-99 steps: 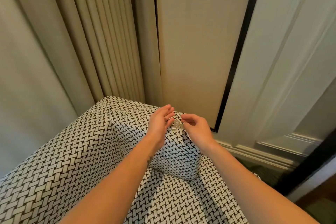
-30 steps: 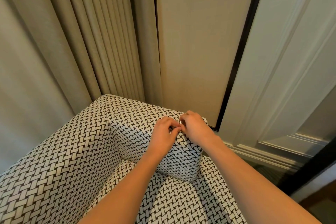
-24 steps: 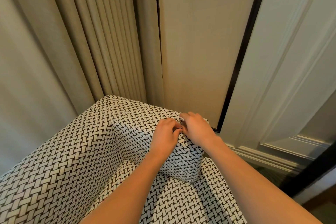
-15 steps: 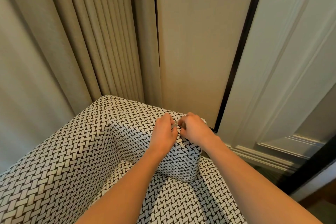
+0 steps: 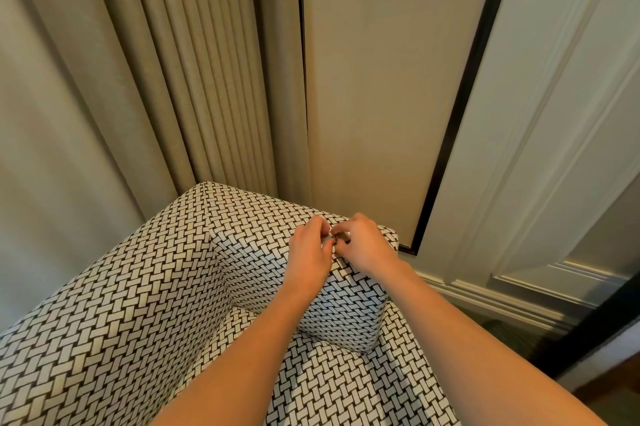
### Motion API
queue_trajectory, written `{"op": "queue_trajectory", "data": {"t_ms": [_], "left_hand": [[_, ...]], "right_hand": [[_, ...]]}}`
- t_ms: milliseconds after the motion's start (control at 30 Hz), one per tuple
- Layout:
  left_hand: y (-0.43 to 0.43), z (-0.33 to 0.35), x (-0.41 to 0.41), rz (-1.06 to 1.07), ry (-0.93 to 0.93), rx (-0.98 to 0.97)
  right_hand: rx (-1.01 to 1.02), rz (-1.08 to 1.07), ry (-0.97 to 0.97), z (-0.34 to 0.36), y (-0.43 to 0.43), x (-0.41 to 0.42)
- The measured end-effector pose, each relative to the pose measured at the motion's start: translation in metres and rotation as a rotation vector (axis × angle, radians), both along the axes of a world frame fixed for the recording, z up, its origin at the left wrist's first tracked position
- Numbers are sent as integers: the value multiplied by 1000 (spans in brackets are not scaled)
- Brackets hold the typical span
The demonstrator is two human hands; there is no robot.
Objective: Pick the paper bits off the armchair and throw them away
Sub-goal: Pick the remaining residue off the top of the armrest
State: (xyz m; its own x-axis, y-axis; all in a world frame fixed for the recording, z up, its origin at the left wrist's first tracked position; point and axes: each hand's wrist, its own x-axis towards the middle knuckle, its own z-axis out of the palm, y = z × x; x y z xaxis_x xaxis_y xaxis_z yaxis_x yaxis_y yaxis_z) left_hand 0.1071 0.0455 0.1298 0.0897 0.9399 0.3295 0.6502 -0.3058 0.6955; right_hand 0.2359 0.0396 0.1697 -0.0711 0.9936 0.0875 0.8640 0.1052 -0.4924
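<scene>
A black-and-white woven armchair (image 5: 145, 304) fills the near left, with no other loose scraps showing on it. At the top of its right arm, the left hand (image 5: 308, 259) and right hand (image 5: 367, 249) meet with curled fingers, pinching a tiny paper bit (image 5: 333, 238) between them. Picking seems nearly done; throwing away is still left.

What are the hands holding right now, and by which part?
A small paper bit, pinched by both the left hand and the right hand above the armchair; which part cannot be told.

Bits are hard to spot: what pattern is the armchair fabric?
Black-and-white basketweave on the armchair, head view.
</scene>
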Motion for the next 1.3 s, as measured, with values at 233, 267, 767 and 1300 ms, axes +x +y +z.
{"op": "queue_trajectory", "data": {"t_ms": [233, 267, 767, 1300], "left_hand": [[4, 0, -4, 13, -56, -53], [5, 0, -4, 13, -49, -60], [3, 5, -1, 7, -106, -92], [-2, 8, -1, -7, -164, -80]], "right_hand": [[-14, 47, -138, -6, 6, -6], [-17, 45, -163, -5, 7, -8], [1, -41, 67, 12, 6, -3], [-91, 79, -211, 27, 10, -18]]}}
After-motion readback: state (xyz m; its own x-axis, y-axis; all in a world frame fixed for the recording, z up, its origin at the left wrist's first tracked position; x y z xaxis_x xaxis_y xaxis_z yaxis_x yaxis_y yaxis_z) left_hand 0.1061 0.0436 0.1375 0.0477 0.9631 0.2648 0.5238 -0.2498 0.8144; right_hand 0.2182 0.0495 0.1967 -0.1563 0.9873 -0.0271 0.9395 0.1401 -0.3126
